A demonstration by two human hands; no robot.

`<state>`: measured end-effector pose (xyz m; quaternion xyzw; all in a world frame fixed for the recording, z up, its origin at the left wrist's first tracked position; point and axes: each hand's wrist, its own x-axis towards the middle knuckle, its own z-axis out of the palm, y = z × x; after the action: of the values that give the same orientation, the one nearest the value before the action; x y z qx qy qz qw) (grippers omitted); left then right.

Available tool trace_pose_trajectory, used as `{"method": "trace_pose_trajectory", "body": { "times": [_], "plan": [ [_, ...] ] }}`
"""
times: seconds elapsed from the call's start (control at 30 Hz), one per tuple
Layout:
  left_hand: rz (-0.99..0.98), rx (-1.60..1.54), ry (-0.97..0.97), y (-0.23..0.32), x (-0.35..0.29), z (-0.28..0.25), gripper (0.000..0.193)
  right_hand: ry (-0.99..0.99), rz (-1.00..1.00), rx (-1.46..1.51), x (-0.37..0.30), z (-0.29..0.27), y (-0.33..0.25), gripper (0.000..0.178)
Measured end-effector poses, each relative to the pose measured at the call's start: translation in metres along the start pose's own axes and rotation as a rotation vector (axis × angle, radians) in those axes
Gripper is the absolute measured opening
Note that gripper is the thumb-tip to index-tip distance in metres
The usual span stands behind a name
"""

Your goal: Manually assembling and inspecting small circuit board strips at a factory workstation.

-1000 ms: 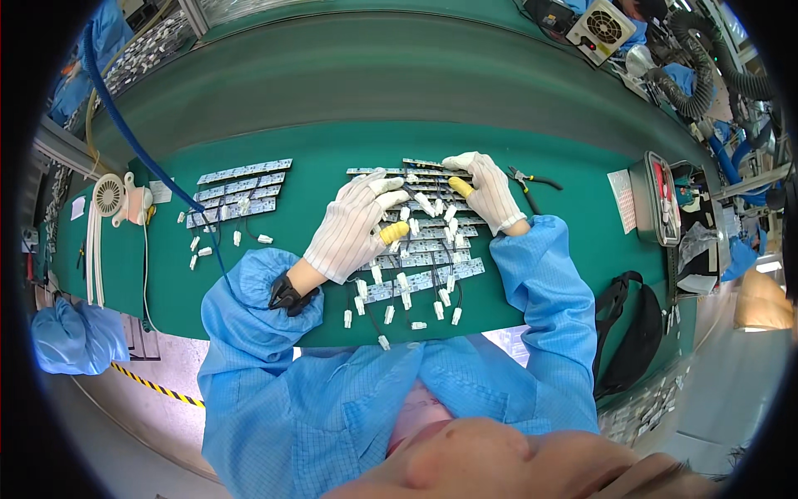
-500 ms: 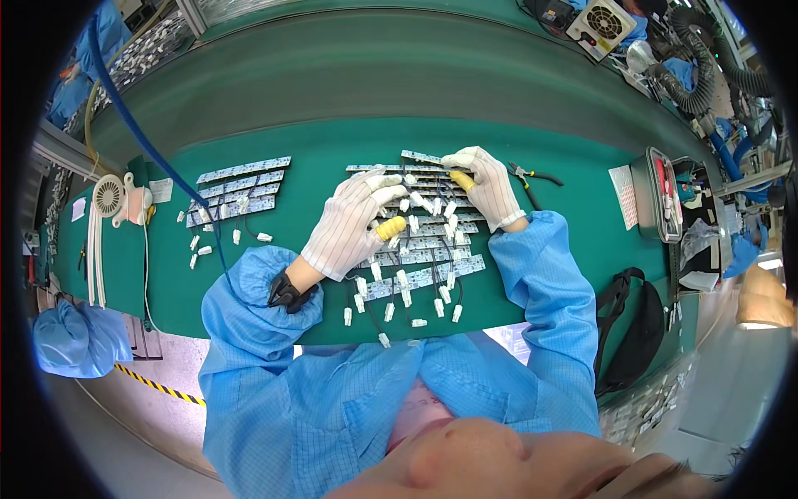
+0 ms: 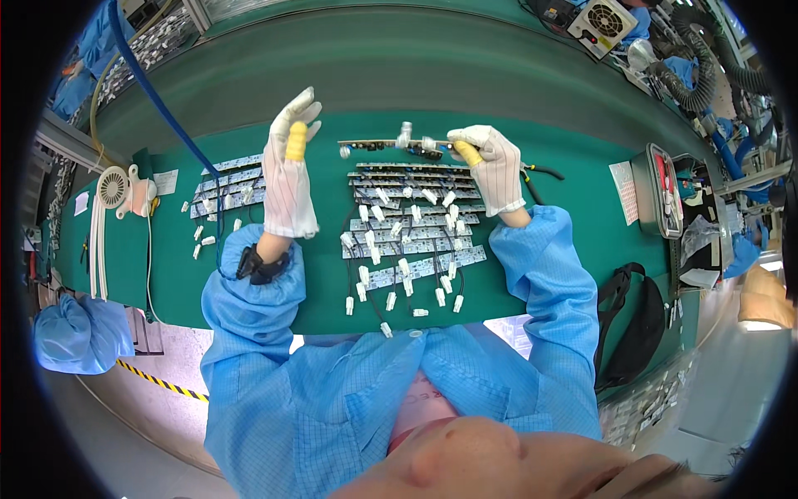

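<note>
My right hand, in a striped white glove with yellow wrap on a digit, pinches the right end of a narrow circuit board strip. That strip is edge-on above the far end of the stack, with white connectors on it. To the left, my left hand, gloved the same way, is raised with its fingers stretched and holds nothing. Between the hands lies a fanned row of circuit board strips with dark leads and white plugs. A second group of strips lies beyond my left hand, partly covered by it.
Black-and-yellow pliers lie right of my right hand. A metal tin of tools and a black pouch are farther right. A small white fan stands at left. A blue hose hangs across the left side.
My left hand has left the stack and moved left and up, its fingers straightening. A strip at the stack's far end is now lifted and turned on edge in my right hand.
</note>
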<state>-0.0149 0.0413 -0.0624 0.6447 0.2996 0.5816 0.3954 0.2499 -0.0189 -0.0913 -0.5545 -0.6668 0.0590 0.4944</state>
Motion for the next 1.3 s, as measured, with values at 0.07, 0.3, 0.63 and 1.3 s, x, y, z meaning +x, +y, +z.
{"method": "trace_pose_trajectory", "body": {
  "times": [0.07, 0.3, 0.63, 1.3],
  "plan": [
    [-0.042, -0.053, -0.031, -0.005, 0.006, -0.003, 0.038, -0.043, 0.040, 0.066, 0.005, -0.001, -0.003, 0.011],
    [-0.491, -0.535, -0.169, -0.012, -0.005, -0.004, 0.068, -0.072, 0.360, 0.558, 0.004, -0.005, -0.032, 0.013],
    [-0.539, -0.509, -0.271, -0.004, -0.018, -0.007, 0.049, -0.145, -0.065, 0.198, -0.010, -0.011, -0.024, 0.030],
    [-0.288, -0.279, -0.207, 0.011, -0.032, -0.010, 0.067, -0.153, 0.666, 0.932, -0.014, -0.033, -0.037, 0.032]
  ]
}}
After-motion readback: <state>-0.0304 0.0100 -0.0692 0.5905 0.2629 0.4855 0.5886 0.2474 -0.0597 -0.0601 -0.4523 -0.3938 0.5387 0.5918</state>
